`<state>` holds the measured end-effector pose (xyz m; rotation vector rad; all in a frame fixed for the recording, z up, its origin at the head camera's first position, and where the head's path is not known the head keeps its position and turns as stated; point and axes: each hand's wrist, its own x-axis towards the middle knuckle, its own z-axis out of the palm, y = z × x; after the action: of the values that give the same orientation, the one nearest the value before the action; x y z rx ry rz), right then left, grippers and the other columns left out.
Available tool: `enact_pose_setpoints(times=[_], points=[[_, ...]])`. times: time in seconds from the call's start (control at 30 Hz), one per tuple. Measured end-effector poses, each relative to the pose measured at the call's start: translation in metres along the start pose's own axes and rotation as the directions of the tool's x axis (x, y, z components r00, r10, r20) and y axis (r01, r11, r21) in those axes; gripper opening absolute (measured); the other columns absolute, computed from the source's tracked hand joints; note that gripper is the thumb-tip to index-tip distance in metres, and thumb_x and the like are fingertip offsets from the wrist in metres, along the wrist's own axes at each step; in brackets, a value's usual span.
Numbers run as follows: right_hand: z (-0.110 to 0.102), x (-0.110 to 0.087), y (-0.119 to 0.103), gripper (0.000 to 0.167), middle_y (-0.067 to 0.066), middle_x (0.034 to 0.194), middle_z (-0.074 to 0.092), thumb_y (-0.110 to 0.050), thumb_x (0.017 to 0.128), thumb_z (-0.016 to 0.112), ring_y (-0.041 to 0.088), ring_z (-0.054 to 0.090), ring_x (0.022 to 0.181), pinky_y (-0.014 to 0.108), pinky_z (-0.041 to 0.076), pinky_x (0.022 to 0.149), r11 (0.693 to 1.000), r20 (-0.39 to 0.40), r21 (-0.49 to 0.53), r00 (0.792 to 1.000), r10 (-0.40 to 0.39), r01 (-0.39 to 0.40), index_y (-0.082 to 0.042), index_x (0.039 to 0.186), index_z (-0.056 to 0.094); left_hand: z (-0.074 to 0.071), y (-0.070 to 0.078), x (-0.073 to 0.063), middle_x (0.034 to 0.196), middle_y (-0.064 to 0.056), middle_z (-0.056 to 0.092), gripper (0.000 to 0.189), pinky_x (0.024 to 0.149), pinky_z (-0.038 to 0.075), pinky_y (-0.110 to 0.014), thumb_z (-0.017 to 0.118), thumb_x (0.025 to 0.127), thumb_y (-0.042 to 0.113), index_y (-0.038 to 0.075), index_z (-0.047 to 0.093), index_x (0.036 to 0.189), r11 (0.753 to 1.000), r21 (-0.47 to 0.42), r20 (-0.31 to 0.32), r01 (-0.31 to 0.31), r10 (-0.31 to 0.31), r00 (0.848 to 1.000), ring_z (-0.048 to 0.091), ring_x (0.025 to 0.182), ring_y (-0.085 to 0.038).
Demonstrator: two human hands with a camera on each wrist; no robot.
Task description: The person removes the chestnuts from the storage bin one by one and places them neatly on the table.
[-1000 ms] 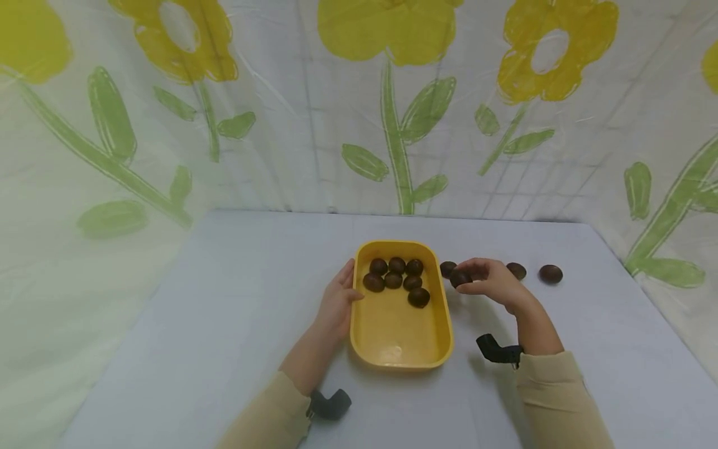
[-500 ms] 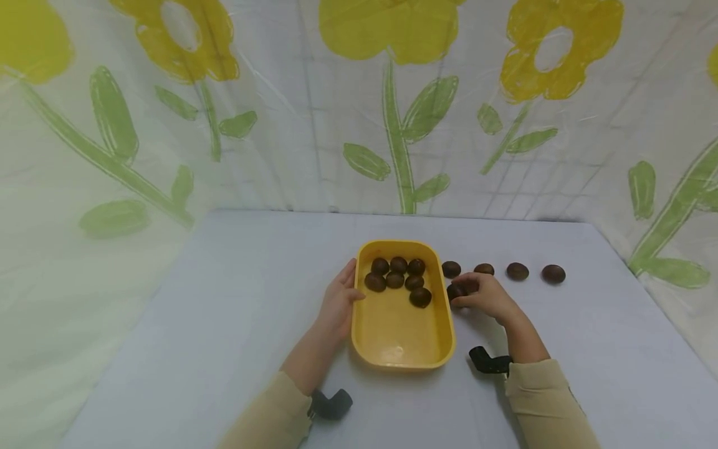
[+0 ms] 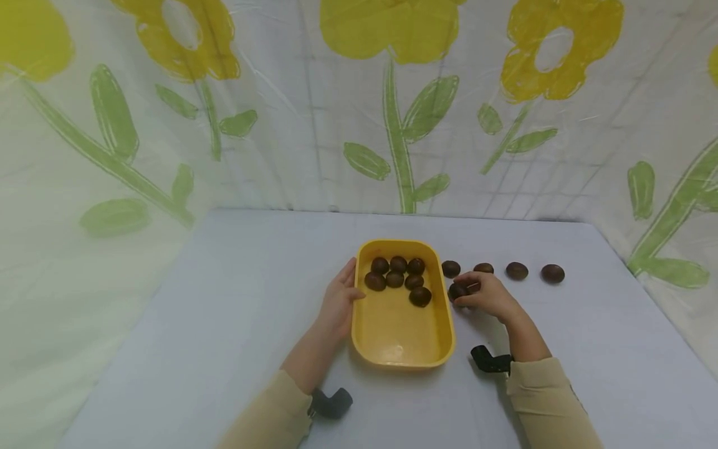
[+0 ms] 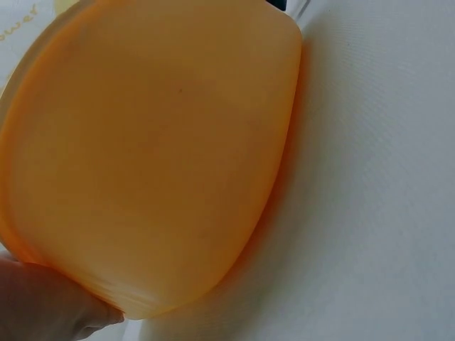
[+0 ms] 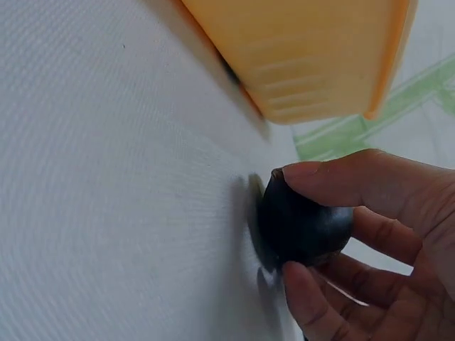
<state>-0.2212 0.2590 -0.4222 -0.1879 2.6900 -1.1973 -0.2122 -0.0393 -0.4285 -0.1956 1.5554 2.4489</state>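
Note:
My left hand (image 3: 338, 305) grips the left wall of a yellow tray (image 3: 401, 363), its thumb lying over the rim. Several dark brown chestnuts (image 3: 420, 296) lie inside, grouped in the far part. Just outside the tray's right wall, my right hand (image 3: 487, 295) pinches another chestnut (image 5: 302, 220) between thumb and fingertips. In the right wrist view it sits low at the white surface, its pointed tip beside the thumb. The left wrist view is mostly filled by the tray's outer side (image 4: 156, 156), with part of the left hand (image 4: 50, 302) at the lower corner.
Several loose chestnuts stretch in a row right of the tray, from one by its wall (image 3: 451, 269) to an outermost one (image 3: 553, 273). The right hand partly covers one of them (image 3: 483, 268). Behind the white table (image 3: 252, 280) hangs a sheet with painted flowers (image 3: 392, 125).
My right hand has come nearer and slightly left with its chestnut, uncovering more of the row behind. Over the last half second it has barely moved. The left hand and tray stay in place.

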Motion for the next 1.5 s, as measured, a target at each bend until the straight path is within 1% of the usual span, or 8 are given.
enact_pose_setpoints(times=[0.17,0.33,0.57,0.8,1.03,1.17,1.3,1.5], points=[[-0.008,-0.003,-0.007,0.051,0.025,0.114,0.059,-0.023,0.076,0.074,0.035,0.06,0.1,0.037,0.053,0.077,0.997,-0.008,-0.067,0.999,0.047,-0.047,0.003,0.117,0.059,0.0,0.0,0.0,0.156,-0.008,0.017,0.082,0.118,0.016,-0.037,0.037,0.073,-0.019,0.011,0.023,0.148,1.0,0.012,-0.002,-0.004,0.004,1.0,0.014,0.145,-0.022],[-0.019,-0.004,-0.027,0.054,0.026,0.12,0.057,-0.029,0.08,0.07,0.036,0.057,0.106,0.043,0.053,0.082,0.991,-0.026,-0.101,0.996,0.082,-0.085,0.002,0.121,0.056,0.0,0.002,-0.001,0.156,-0.008,0.017,0.082,0.117,0.016,-0.037,0.037,0.073,-0.019,0.011,0.023,0.148,1.0,0.007,-0.009,-0.001,0.001,1.0,0.014,0.145,-0.022],[-0.024,0.001,-0.063,0.052,0.025,0.128,0.053,-0.025,0.084,0.065,0.039,0.054,0.115,0.049,0.049,0.091,0.996,0.004,-0.083,1.0,0.025,-0.024,0.002,0.126,0.052,-0.001,0.002,-0.001,0.156,-0.008,0.018,0.083,0.117,0.017,-0.036,0.037,0.072,-0.019,0.011,0.023,0.148,1.0,-0.002,-0.01,0.003,-0.003,1.0,0.015,0.144,-0.021],[-0.022,0.011,-0.088,0.048,0.021,0.13,0.054,-0.022,0.084,0.065,0.037,0.054,0.117,0.048,0.049,0.092,0.997,0.025,-0.06,0.999,-0.036,0.038,0.0,0.126,0.054,-0.002,0.001,-0.001,0.156,-0.009,0.018,0.083,0.117,0.017,-0.037,0.037,0.072,-0.019,0.012,0.023,0.148,1.0,0.016,-0.003,-0.006,0.006,1.0,0.015,0.144,-0.022],[-0.007,0.02,-0.102,0.047,0.023,0.129,0.054,-0.018,0.086,0.064,0.038,0.055,0.114,0.045,0.05,0.092,0.997,0.105,-0.019,0.992,-0.072,0.074,0.002,0.126,0.054,-0.001,0.001,0.0,0.156,-0.007,0.017,0.082,0.118,0.016,-0.036,0.037,0.074,-0.018,0.011,0.023,0.148,1.0,0.01,0.013,-0.002,0.002,1.0,0.014,0.145,-0.021],[0.008,0.025,-0.109,0.047,0.024,0.128,0.054,-0.019,0.086,0.063,0.038,0.055,0.113,0.045,0.049,0.092,0.993,0.162,-0.064,0.983,-0.089,0.101,0.003,0.127,0.053,-0.001,0.001,0.0,0.156,-0.007,0.018,0.081,0.118,0.016,-0.036,0.037,0.074,-0.018,0.011,0.023,0.148,1.0,0.004,0.012,-0.002,0.002,1.0,0.014,0.145,-0.021],[0.021,0.029,-0.113,0.043,0.023,0.12,0.059,-0.016,0.085,0.064,0.034,0.058,0.107,0.042,0.051,0.088,0.984,0.215,-0.119,0.971,-0.105,0.133,0.006,0.121,0.056,-0.001,0.001,0.0,0.156,-0.006,0.018,0.081,0.118,0.016,-0.036,0.037,0.074,-0.018,0.012,0.024,0.148,1.0,0.0,0.009,-0.001,0.001,1.0,0.015,0.145,-0.021],[0.033,0.031,-0.11,0.034,0.019,0.103,0.065,-0.013,0.08,0.069,0.025,0.061,0.089,0.034,0.052,0.078,0.975,0.255,-0.191,0.965,-0.064,0.115,0.006,0.108,0.061,0.0,0.002,-0.001,0.156,-0.006,0.019,0.081,0.117,0.017,-0.035,0.037,0.074,-0.019,0.012,0.024,0.148,1.0,0.009,0.002,-0.008,0.008,1.0,0.015,0.145,-0.02]])
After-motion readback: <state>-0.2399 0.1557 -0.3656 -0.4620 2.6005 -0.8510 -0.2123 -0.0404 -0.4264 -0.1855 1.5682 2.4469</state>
